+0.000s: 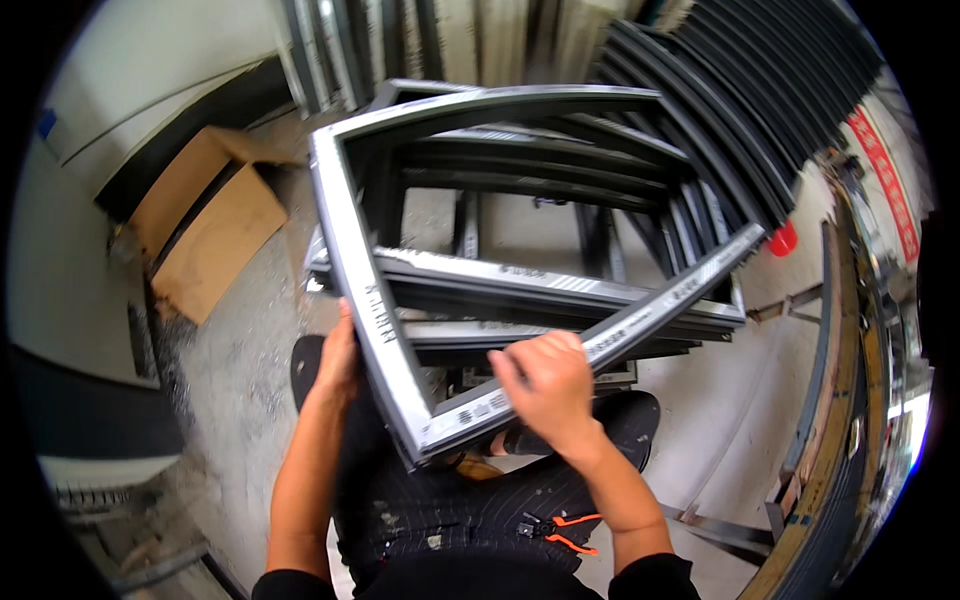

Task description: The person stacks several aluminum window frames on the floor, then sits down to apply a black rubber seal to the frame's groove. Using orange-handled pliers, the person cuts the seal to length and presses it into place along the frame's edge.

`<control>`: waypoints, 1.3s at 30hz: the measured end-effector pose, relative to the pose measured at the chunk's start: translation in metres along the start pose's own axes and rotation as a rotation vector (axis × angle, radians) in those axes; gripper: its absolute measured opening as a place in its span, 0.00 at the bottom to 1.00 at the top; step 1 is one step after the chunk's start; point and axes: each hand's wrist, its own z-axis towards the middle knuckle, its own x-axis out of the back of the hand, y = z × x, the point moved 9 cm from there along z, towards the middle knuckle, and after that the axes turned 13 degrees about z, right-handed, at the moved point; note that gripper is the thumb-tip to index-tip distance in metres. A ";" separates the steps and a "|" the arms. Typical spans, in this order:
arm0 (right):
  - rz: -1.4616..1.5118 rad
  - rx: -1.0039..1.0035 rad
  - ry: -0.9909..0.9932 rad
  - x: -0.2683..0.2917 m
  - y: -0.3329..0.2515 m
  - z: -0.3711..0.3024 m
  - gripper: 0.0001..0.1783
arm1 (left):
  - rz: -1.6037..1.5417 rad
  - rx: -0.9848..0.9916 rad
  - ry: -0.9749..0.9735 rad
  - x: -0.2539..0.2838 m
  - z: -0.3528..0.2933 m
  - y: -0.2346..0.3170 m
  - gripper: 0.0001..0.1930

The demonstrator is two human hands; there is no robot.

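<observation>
A rectangular aluminium window frame (362,290), dark with silvery printed film on its faces, is tilted across my knees. My left hand (338,358) grips its left bar from the outer side, the fingers partly hidden behind it. Closed over the near bar, my right hand (550,385) has its thumb toward the near left corner. Beneath and beyond the held frame lies a stack of similar frames (520,275), set at slightly different angles. On my lap rests a pair of pliers (562,532) with orange handles, touched by neither hand.
An open cardboard box (215,225) sits on the floor at the left. Many dark frames (760,70) lean in a row at the far right. Long profiles (835,400) line the right side, beside a metal stand (725,535). Upright bars (345,50) stand at the back.
</observation>
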 end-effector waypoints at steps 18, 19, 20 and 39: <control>0.131 -0.417 -0.948 -0.029 0.005 -0.248 0.21 | 0.056 0.053 -0.367 -0.052 -0.215 -0.105 0.18; 0.165 -0.432 -0.930 -0.026 0.006 -0.242 0.21 | 0.027 0.049 -0.398 -0.053 -0.217 -0.104 0.15; 0.201 -0.446 -0.912 -0.025 0.009 -0.237 0.21 | -0.070 0.139 -0.341 -0.053 -0.225 -0.100 0.12; 1.470 -1.511 -0.610 -0.070 -0.002 -0.243 0.34 | -0.117 0.304 -0.096 -0.035 -0.226 -0.083 0.11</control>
